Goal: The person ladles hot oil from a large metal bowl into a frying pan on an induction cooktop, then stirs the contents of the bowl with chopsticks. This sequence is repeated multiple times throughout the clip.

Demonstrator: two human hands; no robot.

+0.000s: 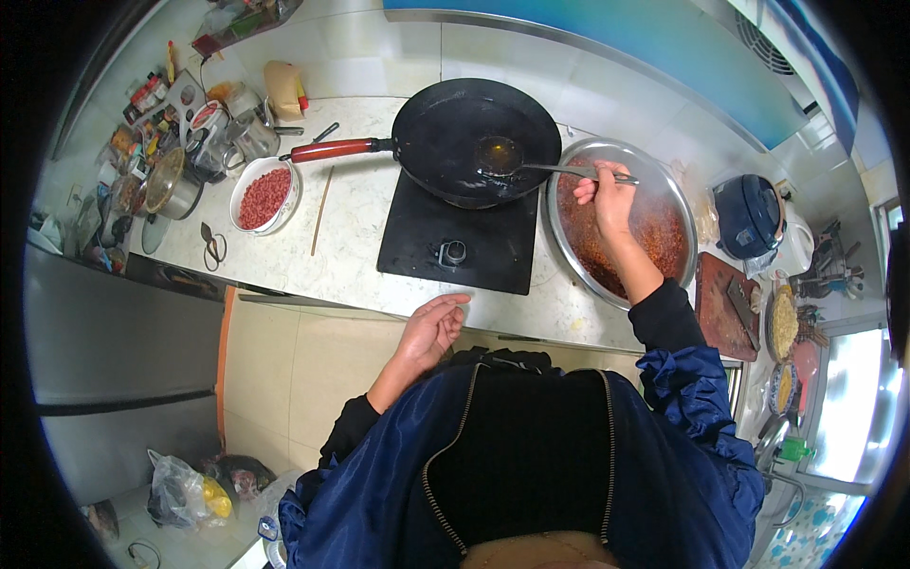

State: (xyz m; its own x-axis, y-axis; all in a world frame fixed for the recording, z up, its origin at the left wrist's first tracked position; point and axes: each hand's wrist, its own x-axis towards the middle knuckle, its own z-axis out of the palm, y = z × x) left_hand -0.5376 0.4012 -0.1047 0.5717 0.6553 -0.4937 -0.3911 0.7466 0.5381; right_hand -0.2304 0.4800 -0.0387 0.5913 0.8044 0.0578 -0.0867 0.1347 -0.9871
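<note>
My right hand (609,199) grips the metal handle of a ladle (501,158), above the left part of a wide steel basin (693,235). The ladle's bowl holds a little amber liquid and is over the inside of a black wok (441,114). Stuff in the basin looks like a reddish-brown chopped mixture (657,235), with a steamy haze over it. The wok, with its red wooden handle (334,149) pointing left, sits on a black induction cooktop (419,231). Nothing is in my left hand (430,331), which hovers by the counter's front edge, fingers loosely curled.
To the left are a white bowl of red peanuts (264,199), a chopstick (322,211), scissors (212,247) and a lidded pot (170,186). A cleaver (742,311) lies on a cutting board (714,302) at right, before a dark rice cooker (748,215). A range hood (604,35) overhangs the back.
</note>
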